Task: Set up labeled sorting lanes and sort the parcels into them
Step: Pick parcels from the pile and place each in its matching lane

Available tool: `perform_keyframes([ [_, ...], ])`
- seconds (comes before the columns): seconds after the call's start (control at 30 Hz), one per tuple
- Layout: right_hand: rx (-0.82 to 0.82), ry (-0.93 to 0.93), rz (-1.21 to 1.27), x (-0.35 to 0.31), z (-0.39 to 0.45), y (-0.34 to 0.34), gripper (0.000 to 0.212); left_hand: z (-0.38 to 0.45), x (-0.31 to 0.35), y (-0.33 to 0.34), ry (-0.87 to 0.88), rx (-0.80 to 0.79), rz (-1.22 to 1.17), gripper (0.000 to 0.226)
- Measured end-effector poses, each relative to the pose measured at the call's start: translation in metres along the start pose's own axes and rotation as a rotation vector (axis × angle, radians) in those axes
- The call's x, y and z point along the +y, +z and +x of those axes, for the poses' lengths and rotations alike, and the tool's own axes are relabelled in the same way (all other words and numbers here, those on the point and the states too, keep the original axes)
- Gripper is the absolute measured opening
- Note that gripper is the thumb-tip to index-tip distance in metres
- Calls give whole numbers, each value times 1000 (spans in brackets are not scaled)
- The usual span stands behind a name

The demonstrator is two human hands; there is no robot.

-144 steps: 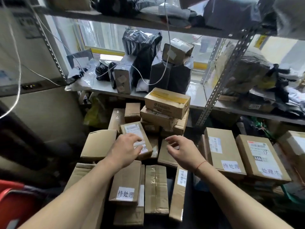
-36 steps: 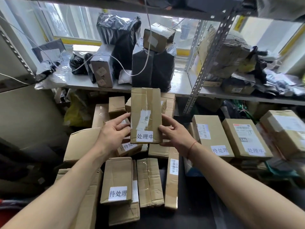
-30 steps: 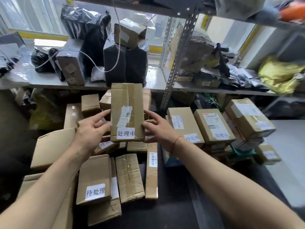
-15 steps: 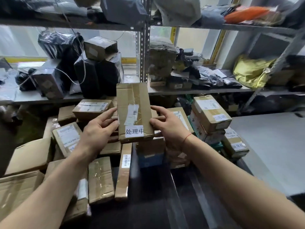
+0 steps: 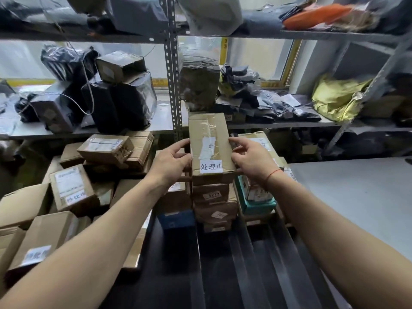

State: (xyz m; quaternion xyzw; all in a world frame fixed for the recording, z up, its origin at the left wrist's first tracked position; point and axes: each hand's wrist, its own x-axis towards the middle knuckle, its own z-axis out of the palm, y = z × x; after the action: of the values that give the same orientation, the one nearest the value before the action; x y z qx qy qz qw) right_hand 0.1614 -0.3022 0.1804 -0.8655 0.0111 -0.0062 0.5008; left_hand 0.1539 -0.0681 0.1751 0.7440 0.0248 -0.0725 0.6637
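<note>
While both hands grasp the labeled parcel (image 5: 210,148), left hand (image 5: 170,162) and right hand (image 5: 252,159) clamp its long sides; its long axis points away, directly above the stack (image 5: 215,204), both hands equally near.

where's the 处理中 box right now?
Head view, centre: the 处理中 box is held between left hand and right hand, atop the box stack below the shelf post.

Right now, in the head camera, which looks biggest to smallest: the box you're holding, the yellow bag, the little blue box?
1. Held box, gripped by left hand and right hand; nearness inflates it.
2. Yellow bag, similar, so unsure.
3. Blue box, smallest.
</note>
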Motion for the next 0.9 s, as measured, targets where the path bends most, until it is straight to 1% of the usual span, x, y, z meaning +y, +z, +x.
perform_keyframes([
  [0.1, -3, 24, -68, 5, 18, -2, 47, 20, -2, 7, -37, -6, 22, 49],
  [0.23, -4, 46, -149, 14, 36, 1, 48, 38, -5, 12, -109, -14, 21, 49],
  [0.33, -20, 70, -191, 20, 40, 3, 49, 46, -11, 15, -139, -24, 26, 47],
  [0.43, -28, 68, -252, 24, 40, 7, 46, 51, -22, 16, -164, -37, 48, 46],
  [0.63, -9, 36, -305, 28, 39, 11, 43, 54, -32, 14, -157, -60, 91, 49],
  [0.9, -2, 14, -335, 22, 32, 14, 42, 53, -30, 13, -136, -29, 89, 46],
])
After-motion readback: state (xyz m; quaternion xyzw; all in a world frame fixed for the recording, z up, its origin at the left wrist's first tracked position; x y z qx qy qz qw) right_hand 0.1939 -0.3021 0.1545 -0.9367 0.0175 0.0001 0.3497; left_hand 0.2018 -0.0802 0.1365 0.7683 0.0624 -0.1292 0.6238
